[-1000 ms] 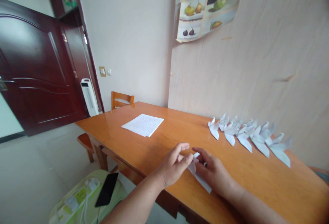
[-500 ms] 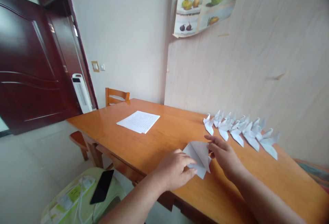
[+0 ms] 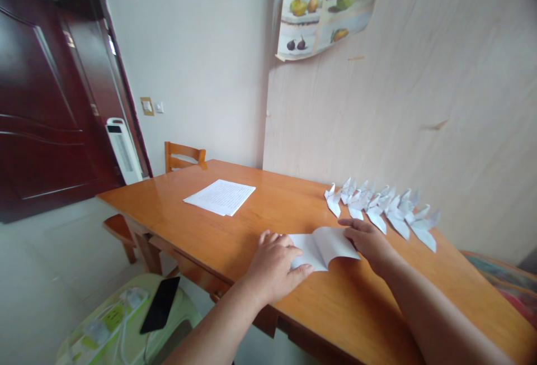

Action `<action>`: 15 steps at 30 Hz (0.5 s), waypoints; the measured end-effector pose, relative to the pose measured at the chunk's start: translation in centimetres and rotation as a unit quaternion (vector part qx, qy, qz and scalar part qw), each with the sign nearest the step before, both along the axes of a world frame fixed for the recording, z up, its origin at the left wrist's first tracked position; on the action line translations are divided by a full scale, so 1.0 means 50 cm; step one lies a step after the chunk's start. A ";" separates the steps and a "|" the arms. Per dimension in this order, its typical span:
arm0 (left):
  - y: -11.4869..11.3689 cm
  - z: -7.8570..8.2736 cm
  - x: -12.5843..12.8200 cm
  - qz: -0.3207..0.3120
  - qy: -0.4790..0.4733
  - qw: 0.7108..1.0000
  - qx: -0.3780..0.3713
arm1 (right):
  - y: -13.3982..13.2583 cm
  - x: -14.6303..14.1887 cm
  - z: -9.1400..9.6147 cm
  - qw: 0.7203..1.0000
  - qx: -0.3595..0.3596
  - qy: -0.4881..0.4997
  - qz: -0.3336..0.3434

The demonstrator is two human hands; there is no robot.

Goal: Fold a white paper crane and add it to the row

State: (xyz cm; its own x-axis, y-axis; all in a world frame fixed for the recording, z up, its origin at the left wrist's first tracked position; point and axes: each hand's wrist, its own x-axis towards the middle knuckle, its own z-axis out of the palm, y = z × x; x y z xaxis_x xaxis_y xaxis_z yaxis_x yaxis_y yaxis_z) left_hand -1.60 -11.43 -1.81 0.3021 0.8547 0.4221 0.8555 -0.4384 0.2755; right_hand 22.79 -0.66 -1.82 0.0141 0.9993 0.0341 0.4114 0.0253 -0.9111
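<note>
A white sheet of paper (image 3: 312,250) with a crease down its middle lies partly unfolded on the wooden table (image 3: 268,208) near its front edge. My left hand (image 3: 279,264) holds the sheet's left side, with the thumb along its lower edge and the fingers over it. On the other side, my right hand (image 3: 369,242) pinches the right edge, which curves up off the table. Part of that grip is hidden behind the fingers. Just beyond my right hand stand several folded paper cranes (image 3: 394,214) in rows.
A stack of written sheets (image 3: 220,197) lies on the table's left part. Below on the left, a pale green stool (image 3: 168,320) bears a black phone (image 3: 160,304) and a power strip (image 3: 111,320). A wooden chair (image 3: 184,155) stands at the table's far end.
The sheet has been opened out from a folded, tilted shape into a wider one. My right hand has drawn its edge to the right, and the view has shifted slightly.
</note>
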 end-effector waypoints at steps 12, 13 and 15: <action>0.000 -0.006 -0.002 0.047 -0.005 0.999 -0.019 | 0.038 0.023 -0.030 0.968 0.101 -0.228 0.004; 0.001 -0.004 -0.001 0.049 -0.002 0.999 -0.019 | 0.036 0.019 -0.031 0.966 0.106 -0.234 0.008; 0.006 0.001 0.001 0.058 0.010 0.998 -0.016 | 0.032 0.012 -0.033 0.963 0.117 -0.241 0.014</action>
State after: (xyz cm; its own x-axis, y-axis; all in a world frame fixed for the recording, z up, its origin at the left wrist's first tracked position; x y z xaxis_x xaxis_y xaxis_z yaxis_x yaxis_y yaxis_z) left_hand -1.56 -11.12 -1.73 0.2086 0.8973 0.3891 0.9050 -0.3279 0.2709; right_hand 23.39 0.95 -3.45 -0.0870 0.9633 0.2538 0.7809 0.2242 -0.5831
